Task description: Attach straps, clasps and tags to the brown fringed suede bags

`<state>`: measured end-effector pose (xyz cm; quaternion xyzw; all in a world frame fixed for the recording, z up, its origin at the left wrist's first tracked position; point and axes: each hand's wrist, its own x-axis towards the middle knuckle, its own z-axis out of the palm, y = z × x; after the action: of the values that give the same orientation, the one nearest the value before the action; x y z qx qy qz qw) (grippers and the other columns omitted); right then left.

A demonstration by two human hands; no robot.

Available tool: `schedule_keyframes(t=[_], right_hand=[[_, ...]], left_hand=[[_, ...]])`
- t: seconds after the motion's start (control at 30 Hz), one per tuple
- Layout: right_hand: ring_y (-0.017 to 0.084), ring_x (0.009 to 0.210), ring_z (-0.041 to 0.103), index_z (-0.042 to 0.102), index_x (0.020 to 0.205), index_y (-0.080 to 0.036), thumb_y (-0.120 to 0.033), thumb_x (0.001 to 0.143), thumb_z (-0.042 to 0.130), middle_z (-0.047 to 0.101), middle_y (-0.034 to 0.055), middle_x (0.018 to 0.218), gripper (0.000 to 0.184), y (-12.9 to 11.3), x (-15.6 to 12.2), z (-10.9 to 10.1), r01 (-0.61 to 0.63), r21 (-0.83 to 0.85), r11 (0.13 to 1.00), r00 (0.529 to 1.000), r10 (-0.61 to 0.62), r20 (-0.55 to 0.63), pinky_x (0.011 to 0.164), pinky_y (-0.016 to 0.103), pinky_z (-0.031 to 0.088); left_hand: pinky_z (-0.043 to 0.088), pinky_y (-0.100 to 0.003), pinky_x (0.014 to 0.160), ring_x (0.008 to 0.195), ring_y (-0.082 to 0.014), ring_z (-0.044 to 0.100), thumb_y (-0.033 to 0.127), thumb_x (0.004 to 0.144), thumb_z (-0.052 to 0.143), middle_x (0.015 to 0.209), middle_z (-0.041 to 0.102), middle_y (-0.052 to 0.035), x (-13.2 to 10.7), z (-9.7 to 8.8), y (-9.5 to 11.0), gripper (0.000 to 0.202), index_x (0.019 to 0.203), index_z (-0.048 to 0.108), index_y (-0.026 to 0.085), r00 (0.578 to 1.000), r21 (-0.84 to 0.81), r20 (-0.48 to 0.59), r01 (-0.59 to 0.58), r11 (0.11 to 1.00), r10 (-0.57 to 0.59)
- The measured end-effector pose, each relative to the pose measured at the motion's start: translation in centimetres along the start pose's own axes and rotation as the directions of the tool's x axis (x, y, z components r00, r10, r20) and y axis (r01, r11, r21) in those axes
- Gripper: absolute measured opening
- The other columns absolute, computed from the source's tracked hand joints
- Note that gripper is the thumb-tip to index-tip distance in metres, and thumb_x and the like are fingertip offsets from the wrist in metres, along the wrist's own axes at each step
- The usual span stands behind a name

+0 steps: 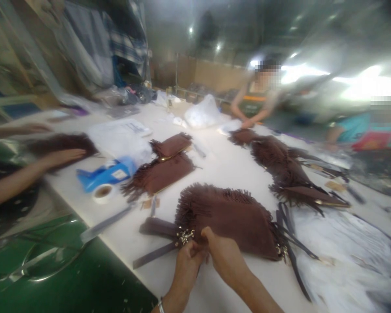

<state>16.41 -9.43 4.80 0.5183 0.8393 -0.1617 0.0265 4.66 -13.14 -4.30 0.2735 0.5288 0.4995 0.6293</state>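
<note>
A brown fringed handbag [234,221] lies flat on the table in front of me, its fringe pointing away. My left hand [191,256] is closed at the bag's near left corner, beside a cluster of gold metal clasps [185,236]. Right next to it, my right hand [220,248] rests against the bag's near edge, fingers bent inward. The fingertips of both hands meet at this corner, and what they pinch is hidden. Dark straps [158,254] stick out to the left of the clasps. More straps [293,256] hang off the bag's right end.
Two brown fringed bags [169,171] lie beyond, near a blue packet [107,176] and a tape roll [103,193]. Several more bags [273,158] line the right, by white plastic sheets [339,248]. A co-worker's arms [48,161] reach in from the left; two people stand across the table [224,161].
</note>
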Motion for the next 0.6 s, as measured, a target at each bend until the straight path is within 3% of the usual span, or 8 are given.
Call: schedule_keyframes(t=[0.2,0.37,0.6], right_hand=[[0.021,0.076,0.069,0.048,0.108,-0.022,-0.01,0.084,0.044,0.072,0.0025,0.087,0.028,0.2,-0.1,0.0,-0.017,0.035,0.999,1.0,0.017,0.002,0.058,0.025,0.031],[0.018,0.079,0.069,0.048,0.107,-0.022,-0.011,0.088,0.037,0.072,0.002,0.09,0.025,0.5,-0.9,0.9,-0.055,0.211,0.976,0.995,0.071,-0.065,0.062,0.023,0.033],[0.018,0.075,0.068,0.048,0.106,-0.021,-0.009,0.085,0.039,0.07,0.0024,0.082,0.026,-0.1,-1.7,3.0,-0.111,0.187,0.976,0.969,0.149,-0.2,0.058,0.023,0.032]], left_hand=[[0.026,-0.024,0.047,0.045,-0.0113,0.042,0.05,0.067,0.069,0.048,0.056,0.0018,0.3,0.2,0.0,0.037,0.056,0.052,0.02,0.99,0.159,-0.14,0.009,0.987,0.013],[0.028,-0.025,0.047,0.046,-0.0129,0.046,0.055,0.063,0.07,0.048,0.056,0.0007,0.5,0.3,-0.4,0.04,0.056,0.055,0.019,0.988,0.099,-0.153,0.039,0.994,-0.024],[0.028,-0.024,0.047,0.046,-0.011,0.044,0.051,0.064,0.071,0.049,0.054,0.0015,0.3,0.4,-0.1,0.038,0.056,0.053,0.018,0.987,0.046,-0.151,0.064,0.997,-0.057]])
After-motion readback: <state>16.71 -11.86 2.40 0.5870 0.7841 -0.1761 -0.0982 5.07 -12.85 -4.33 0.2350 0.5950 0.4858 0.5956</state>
